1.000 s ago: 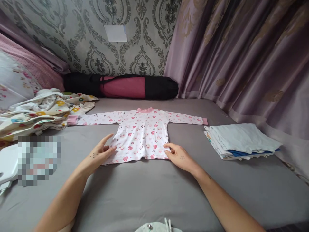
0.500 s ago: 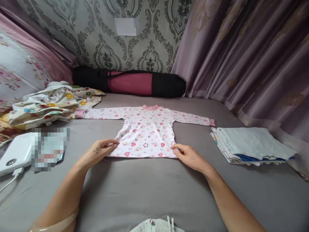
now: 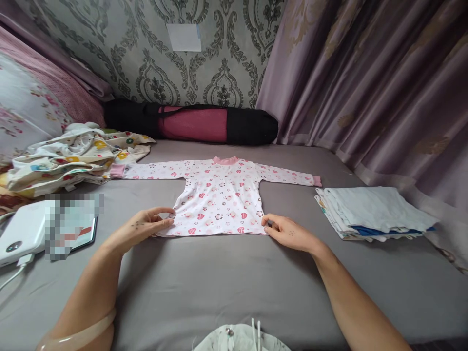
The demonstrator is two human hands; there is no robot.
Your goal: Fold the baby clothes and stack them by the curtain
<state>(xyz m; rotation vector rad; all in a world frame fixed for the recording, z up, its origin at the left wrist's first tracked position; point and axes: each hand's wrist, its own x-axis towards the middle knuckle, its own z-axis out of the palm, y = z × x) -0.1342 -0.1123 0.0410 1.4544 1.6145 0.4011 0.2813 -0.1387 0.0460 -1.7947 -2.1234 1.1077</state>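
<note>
A small long-sleeved shirt (image 3: pixel 221 200), white with pink hearts and flowers, lies spread flat with its pink collar away from me and both sleeves stretched out sideways. My left hand (image 3: pixel 148 225) pinches the bottom left corner of its hem between thumb and fingers. At the opposite corner, my right hand (image 3: pixel 288 231) grips the hem's right end with bent fingers. The hem runs nearly straight between the two hands.
The shirt rests on a grey sheet (image 3: pixel 219 282). To the right is a folded clothes stack (image 3: pixel 380 209). Crumpled patterned cloth (image 3: pixel 73 156), a white power bank (image 3: pixel 22 231) and a phone (image 3: pixel 82 231) lie left. A black-and-pink rolled bag (image 3: pixel 193 124) lines the wall.
My hands have drawn slightly farther apart at the hem corners, and the hem looks a little wider. The whole view has shifted slightly.
</note>
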